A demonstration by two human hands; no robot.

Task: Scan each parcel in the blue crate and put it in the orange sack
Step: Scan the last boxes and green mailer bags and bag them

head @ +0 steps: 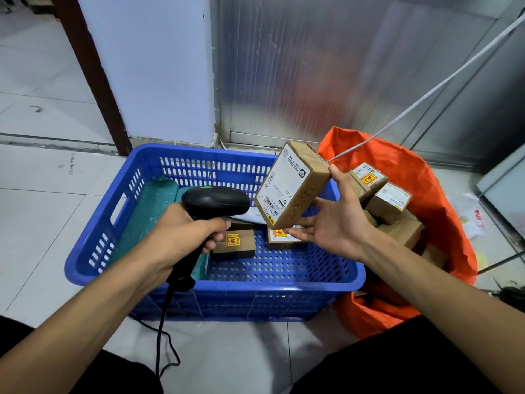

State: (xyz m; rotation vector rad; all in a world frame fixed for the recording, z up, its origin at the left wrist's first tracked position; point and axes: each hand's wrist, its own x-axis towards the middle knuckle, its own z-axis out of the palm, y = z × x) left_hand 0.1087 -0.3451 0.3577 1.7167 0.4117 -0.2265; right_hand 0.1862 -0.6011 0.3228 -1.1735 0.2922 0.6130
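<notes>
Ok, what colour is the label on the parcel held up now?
White with black print, on the brown parcel in the right hand; head view.

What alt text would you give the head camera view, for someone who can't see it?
A person's right hand holds a labelled cardboard parcel before the black barcode scanner gripped in the left hand. Below is a blue crate with two small boxes; right of it, an orange sack holds more parcels.

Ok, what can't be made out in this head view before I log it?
- White label on the box held by the right hand: print too small to read.
- Crate floor behind the scanner and left hand: hidden.
- Sack depth: boxes cover it.
</notes>
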